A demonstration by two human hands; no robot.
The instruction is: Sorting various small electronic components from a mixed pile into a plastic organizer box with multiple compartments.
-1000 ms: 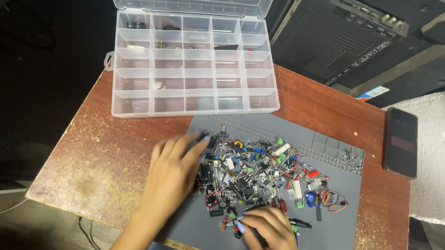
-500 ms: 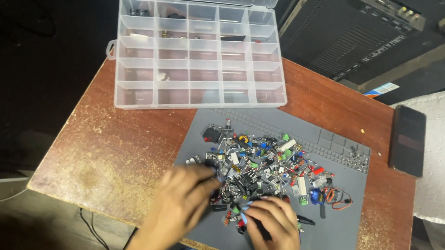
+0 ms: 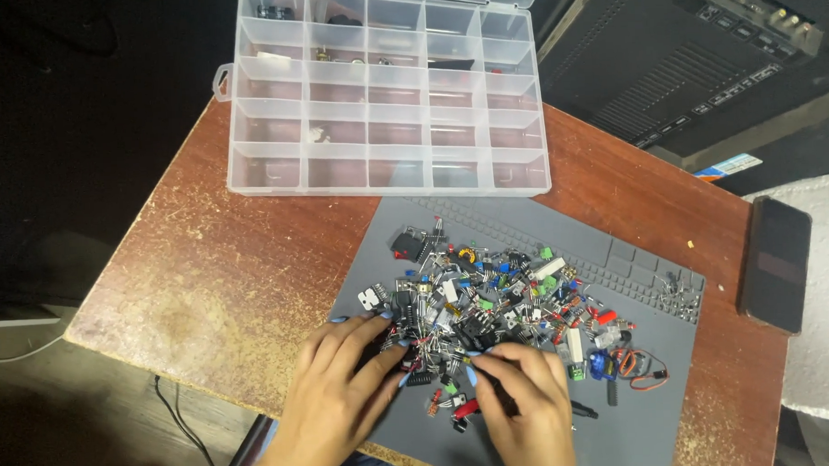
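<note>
Across the worn reddish surface (image 3: 214,268) from the head view, a clear compartment box (image 3: 382,96) lies open at the far edge, a dark phone (image 3: 777,263) at the right edge, black equipment (image 3: 693,58) beyond. On the grey mat (image 3: 641,418) lies a heap of small electronic parts (image 3: 500,303). Both hands rest at its near side: left hand (image 3: 338,401) with fingers spread flat on the parts, right hand (image 3: 526,404) with fingertips drawn together over them; whether its grip holds one I cannot tell.

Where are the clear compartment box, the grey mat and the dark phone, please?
Clear compartment box (image 3: 275,174): head view, lower left compartment.
Grey mat (image 3: 641,418): head view, bare lower right area.
Dark phone (image 3: 776,264): head view, screen middle.
</note>
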